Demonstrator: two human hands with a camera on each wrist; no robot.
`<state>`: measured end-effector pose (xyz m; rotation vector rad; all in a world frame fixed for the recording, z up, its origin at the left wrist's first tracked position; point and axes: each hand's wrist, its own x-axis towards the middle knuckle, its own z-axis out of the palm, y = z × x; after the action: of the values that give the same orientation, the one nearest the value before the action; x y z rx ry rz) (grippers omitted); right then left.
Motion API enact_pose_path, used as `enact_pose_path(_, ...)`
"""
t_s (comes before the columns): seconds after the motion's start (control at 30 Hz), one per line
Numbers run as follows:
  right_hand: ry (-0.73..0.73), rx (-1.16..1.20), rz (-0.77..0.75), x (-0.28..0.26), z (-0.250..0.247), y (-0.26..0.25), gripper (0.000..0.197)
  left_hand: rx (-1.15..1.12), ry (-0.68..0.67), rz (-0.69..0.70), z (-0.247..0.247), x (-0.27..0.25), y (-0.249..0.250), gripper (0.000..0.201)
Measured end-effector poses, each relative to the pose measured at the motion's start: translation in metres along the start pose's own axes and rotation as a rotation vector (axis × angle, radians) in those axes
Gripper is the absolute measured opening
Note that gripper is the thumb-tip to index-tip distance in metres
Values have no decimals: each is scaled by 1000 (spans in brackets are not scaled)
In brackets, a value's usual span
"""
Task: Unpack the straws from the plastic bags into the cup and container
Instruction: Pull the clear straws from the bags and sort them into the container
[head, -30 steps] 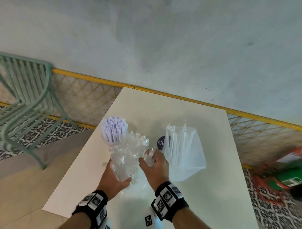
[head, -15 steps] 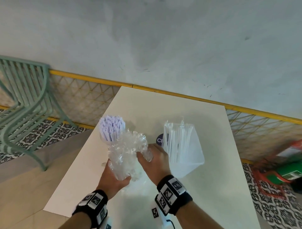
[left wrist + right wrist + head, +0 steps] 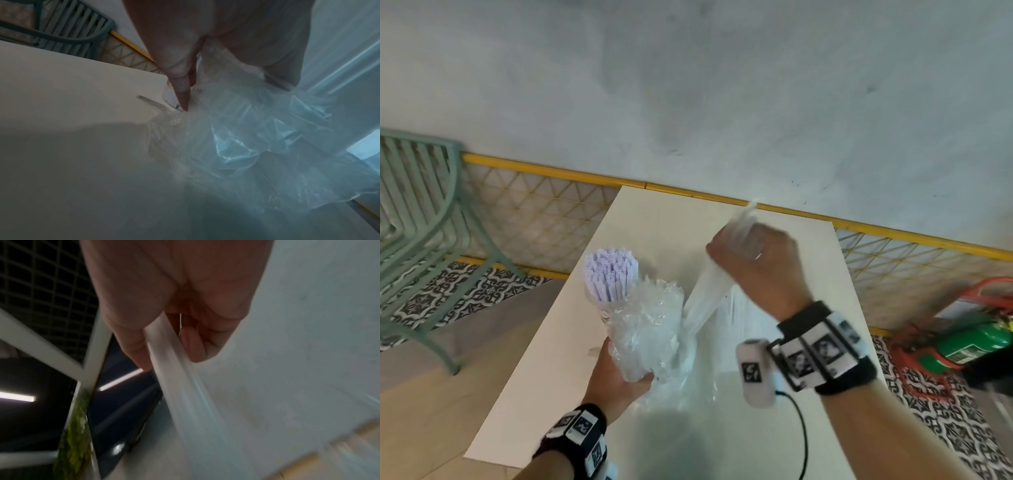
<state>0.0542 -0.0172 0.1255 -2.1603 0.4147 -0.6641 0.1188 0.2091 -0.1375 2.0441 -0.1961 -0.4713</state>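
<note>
While the left hand (image 3: 616, 373) grips the crumpled bag (image 3: 647, 329), the right hand (image 3: 753, 263) clutches a straw bundle (image 3: 705, 301) mid-extraction; next, probably lower it into the container.

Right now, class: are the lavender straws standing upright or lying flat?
Upright. In the head view the lavender straws stand bundled on end, cut ends up, beside the crumpled plastic bag.

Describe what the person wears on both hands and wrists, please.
Each wrist carries a black band set with white tiles bearing black square marker patterns. A white cylindrical unit with a black cable hangs beside the right band. Forearms are bare, with no sleeves or gloves.
</note>
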Motion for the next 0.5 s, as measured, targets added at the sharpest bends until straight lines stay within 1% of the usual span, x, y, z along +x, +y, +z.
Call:
enact_pose_path(0.07,38,101,-30,16,-29,-8,13,-13,-2,-16,0,2,-2,87)
enact_pose_path(0.13,37,91,-41,30,-50,-4,10,-19,-2,-24,1,2,-1,85)
enact_pose_path(0.2,10,-25,-10,41,-58,14,9,-21,-18,-26,2,2,0,85)
enact_pose_path(0.23,-24,-102,31,43,-55,26,10,-31,-20,-35,3,1,-1,85)
enact_pose_path(0.3,-166,-290,113,44,-42,58,17,-47,-13,-44,4,1,-2,86)
enact_pose_path(0.37,-369,-453,178,39,-22,96,31,-72,-15,-43,5,1,-2,88)
enact_pose_path(0.4,-448,-448,227,36,-14,112,46,-80,-14,-36,5,2,-2,85)
enact_pose_path(0.43,-493,-413,273,33,-10,123,63,-74,-15,-35,6,2,-1,80)
enact_pose_path(0.47,-506,-387,293,32,-7,131,76,-57,-3,-26,7,2,0,72)
enact_pose_path(0.5,-498,-379,297,33,-7,135,86,-47,5,-16,7,2,0,66)
